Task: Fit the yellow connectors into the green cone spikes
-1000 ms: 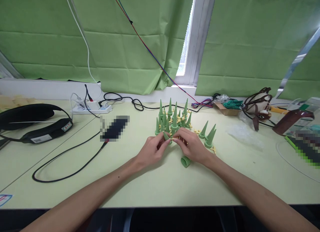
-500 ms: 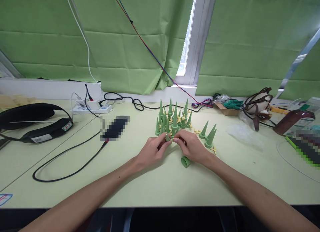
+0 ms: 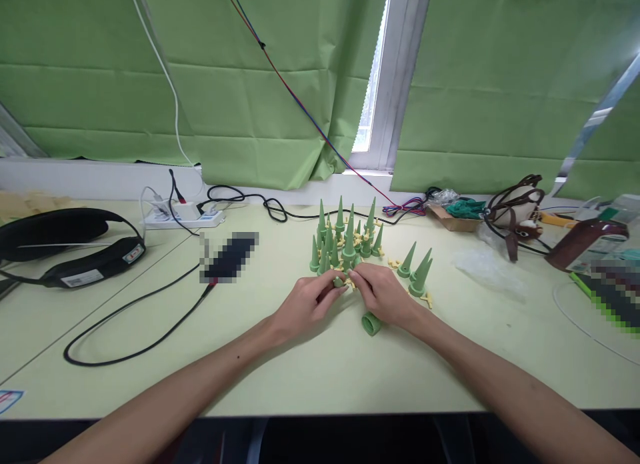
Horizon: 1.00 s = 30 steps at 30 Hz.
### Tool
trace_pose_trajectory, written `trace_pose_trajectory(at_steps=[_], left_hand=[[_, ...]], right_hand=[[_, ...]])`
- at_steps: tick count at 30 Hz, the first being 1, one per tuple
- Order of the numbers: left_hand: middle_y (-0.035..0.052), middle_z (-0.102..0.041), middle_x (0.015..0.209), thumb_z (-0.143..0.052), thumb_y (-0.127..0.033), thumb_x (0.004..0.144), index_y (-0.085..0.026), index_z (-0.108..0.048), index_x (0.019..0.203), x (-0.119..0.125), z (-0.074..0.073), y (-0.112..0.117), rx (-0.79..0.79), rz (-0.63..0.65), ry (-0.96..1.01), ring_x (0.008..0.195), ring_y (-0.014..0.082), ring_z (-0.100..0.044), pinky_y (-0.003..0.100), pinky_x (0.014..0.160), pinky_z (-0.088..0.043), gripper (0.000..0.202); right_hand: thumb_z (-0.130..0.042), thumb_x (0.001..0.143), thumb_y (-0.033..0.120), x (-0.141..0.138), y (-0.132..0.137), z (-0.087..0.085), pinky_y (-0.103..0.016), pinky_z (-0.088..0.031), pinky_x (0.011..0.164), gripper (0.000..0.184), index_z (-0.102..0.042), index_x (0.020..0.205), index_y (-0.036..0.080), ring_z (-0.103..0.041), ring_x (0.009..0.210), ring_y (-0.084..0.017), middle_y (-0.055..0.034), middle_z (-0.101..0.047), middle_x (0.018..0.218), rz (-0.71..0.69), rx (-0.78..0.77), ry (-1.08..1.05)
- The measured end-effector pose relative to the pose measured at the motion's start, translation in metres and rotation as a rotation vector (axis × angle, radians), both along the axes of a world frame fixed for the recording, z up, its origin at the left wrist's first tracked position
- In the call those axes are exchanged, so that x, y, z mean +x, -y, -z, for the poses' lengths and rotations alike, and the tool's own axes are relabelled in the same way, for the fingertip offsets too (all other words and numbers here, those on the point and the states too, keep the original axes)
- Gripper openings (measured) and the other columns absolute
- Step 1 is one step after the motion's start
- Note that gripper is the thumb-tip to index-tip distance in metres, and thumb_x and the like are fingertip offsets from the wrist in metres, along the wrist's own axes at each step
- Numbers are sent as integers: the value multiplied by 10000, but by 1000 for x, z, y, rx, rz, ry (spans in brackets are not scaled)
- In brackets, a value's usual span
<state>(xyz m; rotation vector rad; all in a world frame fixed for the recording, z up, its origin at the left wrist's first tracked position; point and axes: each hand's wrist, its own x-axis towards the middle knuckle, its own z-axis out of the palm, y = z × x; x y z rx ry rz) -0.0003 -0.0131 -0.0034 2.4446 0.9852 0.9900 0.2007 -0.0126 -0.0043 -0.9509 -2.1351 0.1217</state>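
Observation:
My left hand is closed around a small green piece, partly covered by the fingertips; it looks like one of the green cones. Close beside it, my right hand pinches a small yellow piece, mostly hidden by the fingers. Just beyond both hands stands a cluster of upright green cones with small yellow pieces among them. Below my right hand a hollow green cap lies on its side. To the right are a few more green cones and a yellow branched piece.
A phone with a black cable lies left on the table. Behind it sits a white power strip. A black headset-like device is far left. At right are clear plastic, a cardboard box and a brown bottle.
The green piece in my left hand has tilted and shows less between the fingers. My right fingertips have shifted slightly, and a yellow piece shows beneath them.

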Motion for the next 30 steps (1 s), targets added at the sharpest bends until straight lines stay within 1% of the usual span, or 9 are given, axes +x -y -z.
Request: trace_pose_trajectory(at_steps=[6,11,13,15,16,19,22,25,30], left_hand=[[-59,-539,614,-504,-288,971,-207,-585,1148,2,-3,3,-22,5,34,493,79,-413,203,545,-380,210],[-11,-587,835,-505,-272,948,-218,-433,1253,2,-2,4,-68,55,123,476,55,-439,182,459,-332,318],[-2,-579,839,-506,-292,951,-212,-438,1185,1,-2,4,-76,34,188,502,66,-461,182,450,-320,256],[-17,-547,745,-498,-318,961,-194,-490,1021,1,-4,4,-56,0,236,520,77,-457,191,469,-325,138],[-27,-517,679,-482,-331,970,-184,-510,917,2,-5,4,-39,-13,239,516,78,-440,198,482,-328,160],[-36,-443,530,-409,-375,996,-156,-539,692,2,-10,3,-43,-20,192,484,80,-391,221,503,-329,397],[-30,-462,510,-415,-422,987,-144,-561,644,3,-13,2,-155,-9,180,472,79,-397,222,490,-331,465],[-32,-470,517,-478,-449,955,-154,-505,613,4,-13,2,-250,-5,207,479,79,-406,212,465,-325,453],[-37,-477,538,-511,-449,941,-149,-556,704,4,-10,1,-295,17,207,493,81,-411,207,462,-340,385]], right_hand=[[-381,1027,241,0,-1,-3,-273,-315,556,341,-368,687,216,-399,552,-133,24,-436,611,34,-15,-51],[-390,1030,264,1,0,-8,-269,-323,544,340,-378,694,218,-398,539,-129,26,-445,609,39,5,-150],[-391,1033,279,1,1,-10,-266,-337,540,336,-397,703,218,-397,532,-127,28,-449,607,41,7,-189],[-395,1034,286,1,3,-11,-262,-352,536,321,-429,723,217,-403,527,-125,29,-456,605,39,9,-223],[-399,1034,286,1,4,-12,-260,-361,537,309,-447,736,216,-412,526,-124,29,-464,606,35,9,-236],[-410,1029,263,1,6,-12,-255,-391,553,263,-492,785,211,-461,540,-123,21,-512,631,5,27,-267],[-409,1026,246,1,7,-12,-260,-417,576,232,-521,826,211,-511,578,-131,3,-562,676,-20,60,-268],[-407,1024,241,0,7,-13,-268,-432,591,228,-541,843,212,-535,608,-142,-11,-585,700,-37,73,-246],[-414,1017,220,-1,8,-13,-269,-427,584,217,-551,849,208,-532,616,-143,-14,-584,705,-57,81,-245]])
